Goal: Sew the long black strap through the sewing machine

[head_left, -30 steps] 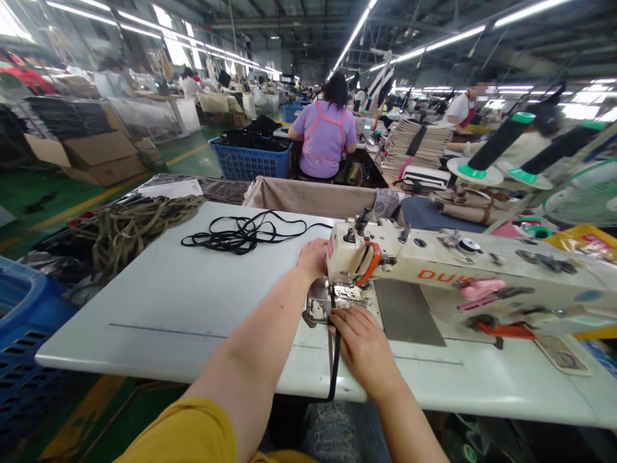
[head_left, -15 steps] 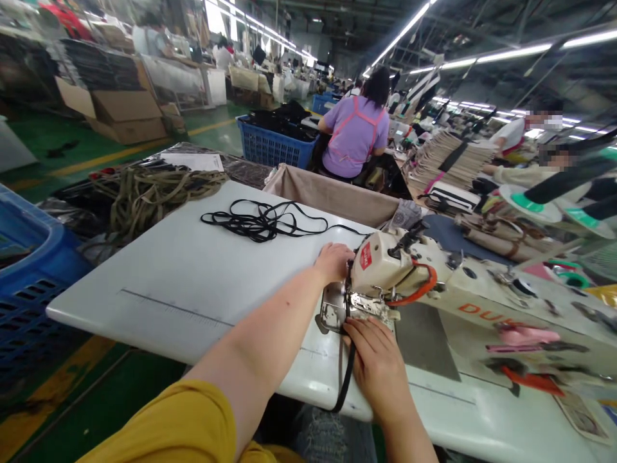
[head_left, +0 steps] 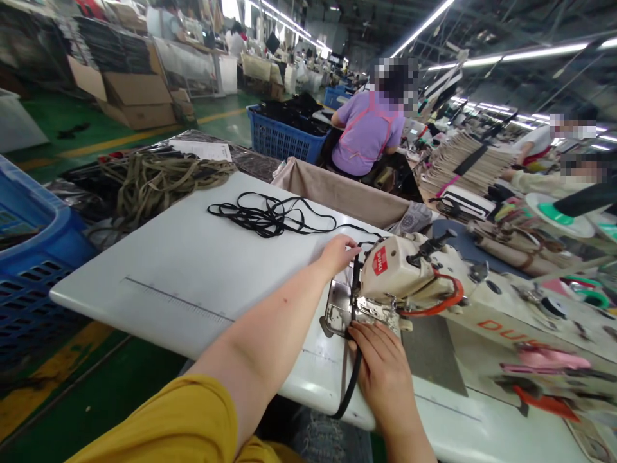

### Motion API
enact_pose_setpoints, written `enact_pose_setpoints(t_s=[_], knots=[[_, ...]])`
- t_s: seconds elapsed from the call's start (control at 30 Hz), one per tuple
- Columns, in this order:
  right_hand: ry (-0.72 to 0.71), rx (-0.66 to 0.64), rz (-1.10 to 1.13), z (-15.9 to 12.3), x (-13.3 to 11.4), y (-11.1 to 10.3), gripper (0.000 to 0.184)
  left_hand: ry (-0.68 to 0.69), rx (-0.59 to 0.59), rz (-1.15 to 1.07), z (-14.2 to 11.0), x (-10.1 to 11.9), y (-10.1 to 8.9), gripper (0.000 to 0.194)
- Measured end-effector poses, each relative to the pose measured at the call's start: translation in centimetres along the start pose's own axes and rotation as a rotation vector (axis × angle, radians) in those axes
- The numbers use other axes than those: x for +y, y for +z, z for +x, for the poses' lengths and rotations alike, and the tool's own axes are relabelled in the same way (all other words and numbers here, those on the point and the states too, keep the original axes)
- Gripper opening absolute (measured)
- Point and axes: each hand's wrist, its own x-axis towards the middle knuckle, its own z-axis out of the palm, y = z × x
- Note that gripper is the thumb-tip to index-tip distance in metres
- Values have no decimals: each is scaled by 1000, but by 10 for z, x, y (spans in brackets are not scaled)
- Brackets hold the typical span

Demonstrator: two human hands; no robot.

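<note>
A cream sewing machine (head_left: 409,273) stands on a white table (head_left: 202,270). A black strap (head_left: 355,373) runs under its presser foot and hangs over the near table edge. My right hand (head_left: 383,366) lies on the strap just in front of the foot, fingers pressed down on it. My left hand (head_left: 340,252) reaches behind the machine head and pinches the strap where it leaves the needle. A loose tangle of the same black strap (head_left: 270,215) lies further back on the table.
A heap of olive webbing (head_left: 159,177) lies at the table's far left. Blue crates (head_left: 29,257) stand at the left and one (head_left: 284,138) behind. A person in purple (head_left: 369,132) sits ahead. Stacked fabric pieces (head_left: 463,167) and thread cones (head_left: 559,212) are on the right.
My view has swung left and dipped. My left hand has shifted from beside the machine head to behind it, now pinching the strap. My right hand stays on the strap at the foot.
</note>
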Motion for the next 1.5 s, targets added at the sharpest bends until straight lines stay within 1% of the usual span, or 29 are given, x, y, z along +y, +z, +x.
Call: enact_pose_setpoints(t_s=[0.23,0.4,0.5,0.67,0.77,0.9,1.0,1.13,1.33,1.4,1.5], knots=[[-5,9,18,1,2,1,23,-82,160,-170,2,5,-16,12],[-27,-3,-4,0,3,1,23,-192,200,-356,6,5,-23,13],[-38,5,-14,1,3,1,23,-255,247,-456,8,5,-27,13],[-16,3,9,4,2,-1,23,-301,342,-639,9,6,-38,11],[6,-18,20,3,1,-1,24,-322,389,-701,10,9,-47,10],[19,-23,16,1,1,-1,24,-347,458,-789,12,12,-61,13],[19,-26,11,1,0,0,25,-354,506,-836,14,11,-70,13],[20,-28,10,0,0,0,25,-358,531,-893,19,9,-81,13],[14,-19,7,0,0,0,25,-332,614,-969,20,14,-96,17],[6,-15,3,0,0,0,24,-324,660,-970,21,13,-100,17],[2,-19,-3,1,0,0,25,-264,741,-918,22,9,-107,16]])
